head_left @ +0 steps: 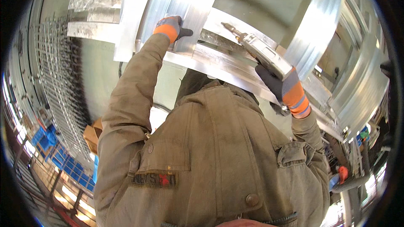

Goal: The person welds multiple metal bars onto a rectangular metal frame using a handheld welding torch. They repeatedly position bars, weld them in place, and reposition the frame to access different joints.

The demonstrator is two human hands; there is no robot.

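Note:
My left hand (170, 29), in a grey, orange and black work glove, rests on a wide ribbed aluminium profile (187, 8). Its fingers are curled and its thumb points to the right; whatever they may hold is hidden. In my right hand (286, 88), gloved alike, is a silver straight-bodied power tool (265, 54). The narrow tip of the tool points up and left, over the gap beside the profile. A long metal rail (214, 65) runs crosswise in front of my body, below the profile.
Another wide aluminium profile (315, 21) lies across the frame at right, with more metal lengths (357, 88) beyond it. At far left stands a rack with rows of thin metal rods (59, 67). A cardboard box (92, 136) and blue bins (69, 168) are at lower left.

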